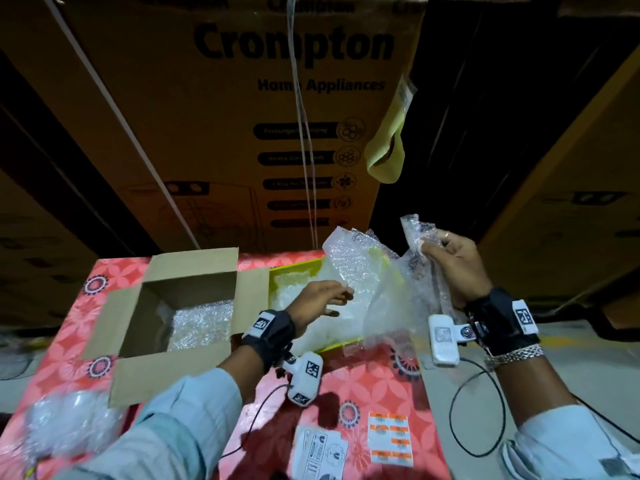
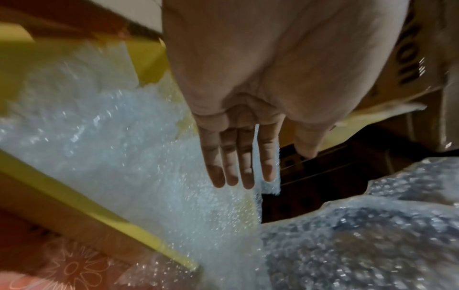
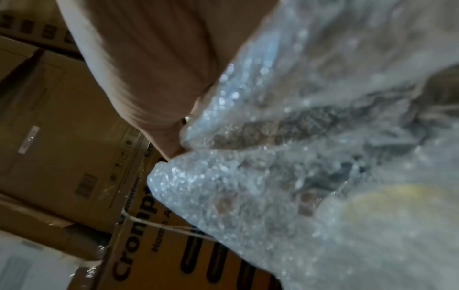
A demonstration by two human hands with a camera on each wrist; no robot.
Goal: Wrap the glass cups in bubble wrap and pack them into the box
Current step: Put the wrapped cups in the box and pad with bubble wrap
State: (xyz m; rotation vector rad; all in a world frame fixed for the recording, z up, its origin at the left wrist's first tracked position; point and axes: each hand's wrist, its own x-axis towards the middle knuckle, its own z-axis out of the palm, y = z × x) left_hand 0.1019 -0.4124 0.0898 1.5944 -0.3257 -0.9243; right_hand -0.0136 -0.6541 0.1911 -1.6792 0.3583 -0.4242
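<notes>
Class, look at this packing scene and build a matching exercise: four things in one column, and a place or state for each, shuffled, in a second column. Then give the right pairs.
Column one
1. right hand
2. left hand
3. cardboard box
4. sticker sheet

Column two
A. open on the red patterned cloth, bubble wrap lying in its bottom
B. flat on the cloth at the near edge, orange labels on it
C. raised, pinching a sheet of bubble wrap
D. fingers straight, reaching over the yellow tray

Pairs: 1-C, 2-D, 3-A, 4-B
</notes>
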